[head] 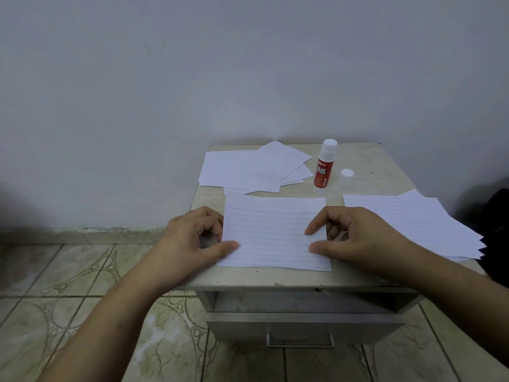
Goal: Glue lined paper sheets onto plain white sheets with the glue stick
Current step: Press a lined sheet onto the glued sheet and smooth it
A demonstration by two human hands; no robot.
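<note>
A lined sheet (pixel 275 232) lies flat on the small table, over a plain sheet whose top edge shows above it. My left hand (pixel 192 238) rests at its left edge, thumb pressing the lower left corner. My right hand (pixel 355 235) rests at its right edge, thumb and forefinger pressing on the paper. A red and white glue stick (pixel 324 168) stands upright behind the sheet, with its white cap (pixel 346 177) standing beside it on the right. Plain white sheets (pixel 248 169) lie spread at the back left. A stack of lined sheets (pixel 413 221) lies at the right.
The beige table (pixel 385 166) is small and stands against a pale wall; a drawer with a metal handle (pixel 300 340) juts out below its front edge. Tiled floor lies to the left. A dark object (pixel 498 232) sits at the table's right side.
</note>
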